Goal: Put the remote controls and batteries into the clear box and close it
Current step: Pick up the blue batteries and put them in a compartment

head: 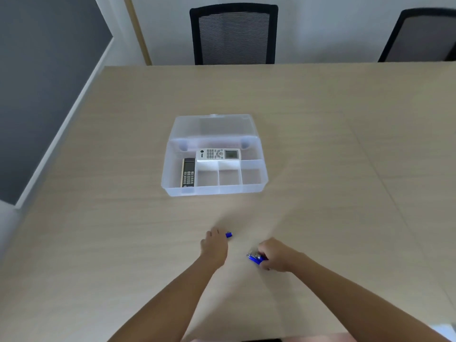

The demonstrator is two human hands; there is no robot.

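A light wood-grain table (pixel 320 144) is bearing the open clear box (pixel 214 191), which is holding a white remote (pixel 218 154) and a black remote (pixel 188 172). Near the front edge, the left hand (pixel 214 248) is closing over one blue battery (pixel 229 235) while the right hand (pixel 277 254) is gripping several blue batteries (pixel 255 258).

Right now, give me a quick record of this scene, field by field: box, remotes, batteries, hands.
box: clear box on table, lid open
white remote: lying in the rear compartment
black remote: front-left compartment
small compartments: three, nothing visible inside
left hand: on a blue battery
right hand: gripping blue batteries
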